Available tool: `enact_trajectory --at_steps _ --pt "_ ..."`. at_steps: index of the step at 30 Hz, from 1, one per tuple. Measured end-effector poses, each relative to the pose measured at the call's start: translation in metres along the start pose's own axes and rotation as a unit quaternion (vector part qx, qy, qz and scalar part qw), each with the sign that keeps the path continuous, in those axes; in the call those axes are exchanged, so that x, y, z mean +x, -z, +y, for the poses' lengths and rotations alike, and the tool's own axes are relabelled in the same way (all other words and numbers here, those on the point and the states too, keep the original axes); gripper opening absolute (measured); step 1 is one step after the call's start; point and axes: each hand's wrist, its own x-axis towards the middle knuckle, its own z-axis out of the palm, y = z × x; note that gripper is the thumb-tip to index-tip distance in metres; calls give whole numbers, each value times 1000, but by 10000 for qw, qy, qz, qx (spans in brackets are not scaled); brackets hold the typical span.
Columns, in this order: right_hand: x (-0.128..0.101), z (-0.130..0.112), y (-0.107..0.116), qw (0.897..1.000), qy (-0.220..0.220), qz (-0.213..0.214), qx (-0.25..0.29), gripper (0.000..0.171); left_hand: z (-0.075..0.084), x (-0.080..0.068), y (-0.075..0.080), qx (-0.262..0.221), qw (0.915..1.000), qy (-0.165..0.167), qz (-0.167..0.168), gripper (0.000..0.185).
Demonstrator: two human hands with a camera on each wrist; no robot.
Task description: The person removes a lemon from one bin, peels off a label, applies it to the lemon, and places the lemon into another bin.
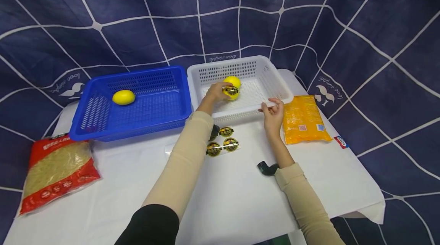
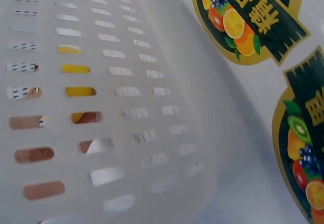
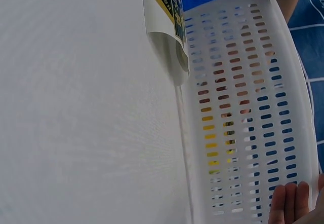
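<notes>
My left hand [image 1: 215, 93] reaches into the white basket [image 1: 240, 113] and holds a yellow lemon [image 1: 227, 96] that bears a black-and-gold label [image 1: 232, 90]. Just behind it lies a second lemon [image 1: 232, 81]. My right hand [image 1: 274, 121] grips the basket's near rim toward the right corner. From the right wrist, its fingertips [image 3: 289, 201] show against the slotted outer wall. Through the slots in the left wrist view, parts of the left hand and yellow skin [image 2: 78, 91] appear. A sheet of round fruit labels [image 1: 221, 152] lies in front of the basket.
A blue basket [image 1: 144, 132] with one lemon [image 1: 123, 97] stands left of the white one. At the left edge lies a red-and-clear bag [image 1: 60, 168]; an orange packet [image 1: 304, 119] lies right of the white basket. A patterned blue cloth [image 1: 220, 16] hangs behind.
</notes>
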Motion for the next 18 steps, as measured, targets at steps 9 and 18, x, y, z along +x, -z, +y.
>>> enact_trajectory --at_steps 9,18 --pt "-3 3 0 9999 118 4 -108 31 6 7 -6 262 9995 -135 76 61" --pt "-1 4 0 9997 178 -41 -148 32 14 10 -8 306 9995 -109 62 62"
